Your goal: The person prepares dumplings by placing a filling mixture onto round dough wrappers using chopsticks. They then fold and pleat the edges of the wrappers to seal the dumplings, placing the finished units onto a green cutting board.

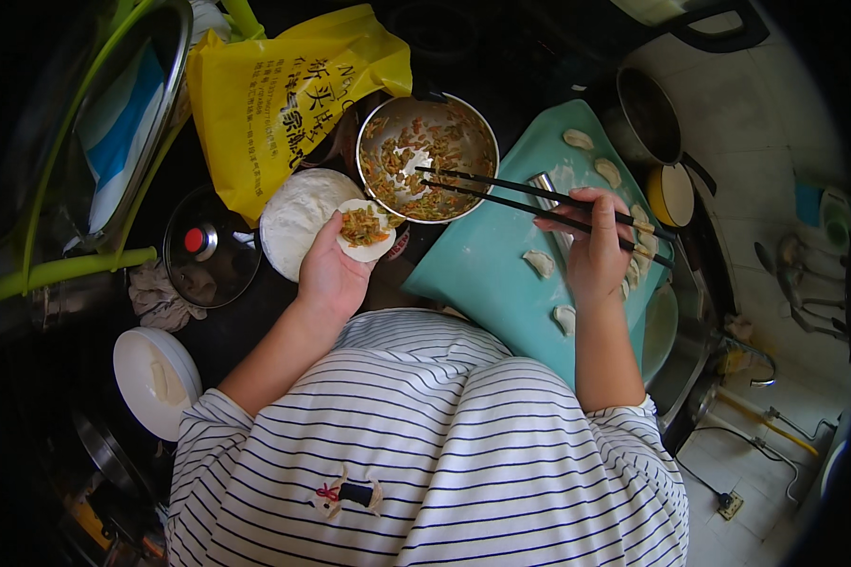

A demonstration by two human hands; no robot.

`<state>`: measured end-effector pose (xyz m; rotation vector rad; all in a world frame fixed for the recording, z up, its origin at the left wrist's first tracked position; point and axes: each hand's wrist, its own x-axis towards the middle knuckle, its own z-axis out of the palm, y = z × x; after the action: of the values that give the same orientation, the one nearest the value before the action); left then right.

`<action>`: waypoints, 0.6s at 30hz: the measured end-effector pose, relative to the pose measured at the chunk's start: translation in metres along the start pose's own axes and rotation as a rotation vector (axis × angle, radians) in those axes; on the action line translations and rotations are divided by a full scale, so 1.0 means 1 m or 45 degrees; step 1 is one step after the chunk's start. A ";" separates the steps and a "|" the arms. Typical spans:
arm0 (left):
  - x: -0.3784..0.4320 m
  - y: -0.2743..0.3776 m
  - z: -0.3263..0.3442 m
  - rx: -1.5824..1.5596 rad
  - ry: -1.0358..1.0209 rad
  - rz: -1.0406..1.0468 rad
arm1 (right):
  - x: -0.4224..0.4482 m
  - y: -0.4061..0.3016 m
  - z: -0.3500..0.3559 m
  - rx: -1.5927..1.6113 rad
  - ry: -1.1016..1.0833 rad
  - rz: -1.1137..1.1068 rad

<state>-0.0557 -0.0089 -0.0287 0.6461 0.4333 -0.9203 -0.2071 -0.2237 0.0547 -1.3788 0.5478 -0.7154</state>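
In my left hand (335, 278) lies a round dumpling wrapper (374, 251) bearing a mound of chopped vegetable filling (361, 227). My right hand (597, 244) grips a pair of black chopsticks (514, 198), whose tips reach into a steel bowl (488, 127). More filling (432, 205) clings around that bowl's inside, and bare metal shows at its centre. Beneath my right hand, a metal rolling pin (549, 186) rests on a teal mat (479, 283). Several folded dumplings (538, 264) sit on this floured mat, some partly hidden by my hand. White dough or flour fills a round container (305, 205) behind my left hand.
A yellow plastic bag (255, 106) with printing stands at the back left. Left of me are a glass lid (213, 276) with a red knob and a white bowl (131, 375). Along the right are a dark saucepan (645, 117), a yellow-sided cup (670, 195) and a sink (698, 354).
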 end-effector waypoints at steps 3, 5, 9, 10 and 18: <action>0.001 -0.001 -0.001 -0.010 -0.008 -0.008 | -0.004 -0.004 -0.013 0.056 0.026 0.038; 0.002 -0.002 -0.004 -0.025 -0.017 -0.010 | -0.009 -0.004 -0.018 0.065 0.025 0.098; 0.002 -0.005 -0.003 -0.012 -0.031 -0.028 | -0.030 0.022 -0.018 -0.044 0.158 0.276; 0.002 -0.005 -0.002 -0.004 -0.022 -0.024 | -0.036 0.039 -0.014 -0.018 0.207 0.295; 0.000 -0.005 -0.001 0.028 0.009 -0.012 | -0.064 0.088 0.001 0.571 0.442 0.576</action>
<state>-0.0600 -0.0108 -0.0315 0.6678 0.4331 -0.9331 -0.2382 -0.1726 -0.0364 -0.6801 0.8784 -0.6551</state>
